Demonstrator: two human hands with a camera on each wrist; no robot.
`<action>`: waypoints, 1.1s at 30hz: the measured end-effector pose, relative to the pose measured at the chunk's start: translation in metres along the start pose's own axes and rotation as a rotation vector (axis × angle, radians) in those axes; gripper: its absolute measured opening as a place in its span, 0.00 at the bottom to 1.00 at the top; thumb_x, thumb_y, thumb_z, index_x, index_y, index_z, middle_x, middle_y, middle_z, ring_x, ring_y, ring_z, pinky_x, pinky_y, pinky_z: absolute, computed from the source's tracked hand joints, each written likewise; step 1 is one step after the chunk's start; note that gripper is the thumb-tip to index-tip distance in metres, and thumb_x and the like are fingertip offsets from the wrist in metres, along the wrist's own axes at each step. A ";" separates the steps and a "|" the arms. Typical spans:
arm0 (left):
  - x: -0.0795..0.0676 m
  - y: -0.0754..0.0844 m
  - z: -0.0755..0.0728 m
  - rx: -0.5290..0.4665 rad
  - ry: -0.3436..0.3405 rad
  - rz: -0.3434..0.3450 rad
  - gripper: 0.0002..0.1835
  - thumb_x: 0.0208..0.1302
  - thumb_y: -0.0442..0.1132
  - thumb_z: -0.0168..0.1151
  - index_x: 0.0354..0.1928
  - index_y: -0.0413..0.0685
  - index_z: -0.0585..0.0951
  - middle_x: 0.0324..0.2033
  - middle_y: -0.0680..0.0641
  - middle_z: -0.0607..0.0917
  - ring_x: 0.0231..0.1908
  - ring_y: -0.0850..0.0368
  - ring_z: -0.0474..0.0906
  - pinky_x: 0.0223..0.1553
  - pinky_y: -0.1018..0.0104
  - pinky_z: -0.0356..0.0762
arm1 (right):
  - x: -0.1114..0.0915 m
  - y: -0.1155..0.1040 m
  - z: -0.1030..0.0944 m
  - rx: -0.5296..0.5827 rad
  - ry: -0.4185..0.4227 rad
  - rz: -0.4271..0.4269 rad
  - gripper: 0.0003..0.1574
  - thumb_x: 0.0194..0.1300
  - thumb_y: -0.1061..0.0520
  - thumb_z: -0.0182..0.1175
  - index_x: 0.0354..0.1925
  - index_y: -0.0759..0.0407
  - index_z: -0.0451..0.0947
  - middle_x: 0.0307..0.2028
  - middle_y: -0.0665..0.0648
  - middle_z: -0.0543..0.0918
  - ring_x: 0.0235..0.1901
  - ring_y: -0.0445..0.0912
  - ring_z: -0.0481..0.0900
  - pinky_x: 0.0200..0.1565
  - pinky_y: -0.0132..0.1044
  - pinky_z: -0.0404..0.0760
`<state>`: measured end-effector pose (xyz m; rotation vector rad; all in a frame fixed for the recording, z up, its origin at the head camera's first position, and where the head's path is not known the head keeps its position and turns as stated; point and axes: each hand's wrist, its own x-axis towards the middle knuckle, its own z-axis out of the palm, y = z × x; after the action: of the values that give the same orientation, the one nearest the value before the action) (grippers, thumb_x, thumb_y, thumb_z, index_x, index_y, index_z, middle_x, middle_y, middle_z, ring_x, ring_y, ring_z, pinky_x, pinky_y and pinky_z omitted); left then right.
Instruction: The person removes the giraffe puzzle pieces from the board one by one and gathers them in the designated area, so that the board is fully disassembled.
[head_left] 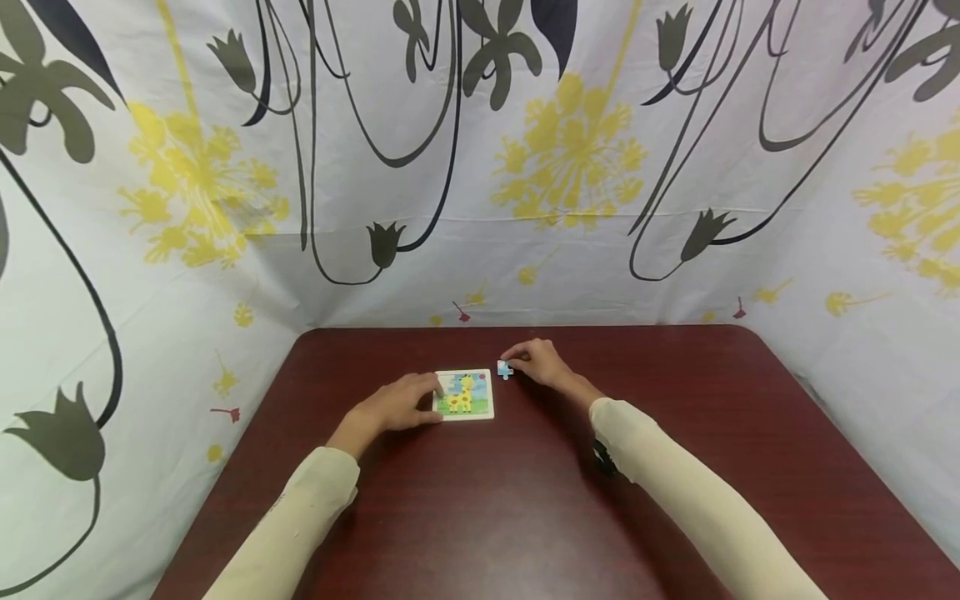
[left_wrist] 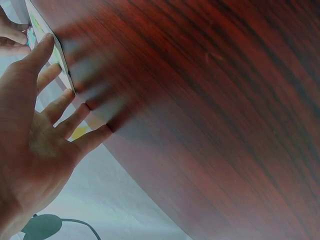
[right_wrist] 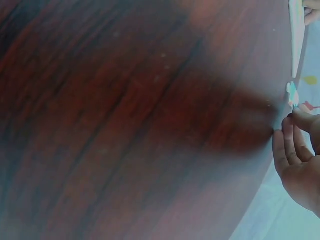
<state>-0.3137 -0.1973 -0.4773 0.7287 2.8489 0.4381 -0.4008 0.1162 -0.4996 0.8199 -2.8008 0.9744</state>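
Note:
A small white-framed jigsaw puzzle [head_left: 491, 397] with a giraffe picture lies flat toward the far side of the table. My left hand [head_left: 397, 402] rests at its left side, thumb by the near corner and fingers reaching over the left edge. In the left wrist view those fingers of the left hand [left_wrist: 47, 127] are spread and fairly straight. Just right of the frame, my right hand [head_left: 542, 363] pinches a light-blue puzzle piece [head_left: 503, 368] between thumb and fingertips. The right wrist view shows the piece [right_wrist: 292, 94] past the fingertips, near the puzzle's edge [right_wrist: 296, 40].
The dark red-brown wooden table [head_left: 495, 517] has rounded far corners. Behind it and on both sides hangs a white cloth [head_left: 465, 192] with grey and yellow flower prints. A dark object [head_left: 603, 457] shows at the right sleeve's underside.

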 end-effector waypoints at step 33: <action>0.002 0.002 0.000 0.014 -0.004 -0.020 0.21 0.68 0.56 0.71 0.58 0.61 0.79 0.61 0.54 0.77 0.61 0.53 0.71 0.61 0.48 0.74 | 0.003 -0.003 0.005 0.050 -0.011 -0.030 0.15 0.72 0.62 0.66 0.55 0.63 0.86 0.49 0.61 0.89 0.48 0.53 0.88 0.51 0.47 0.85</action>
<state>-0.3145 -0.1946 -0.4767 0.7022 2.8553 0.4131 -0.4015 0.1100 -0.5008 0.8735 -2.7755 1.0424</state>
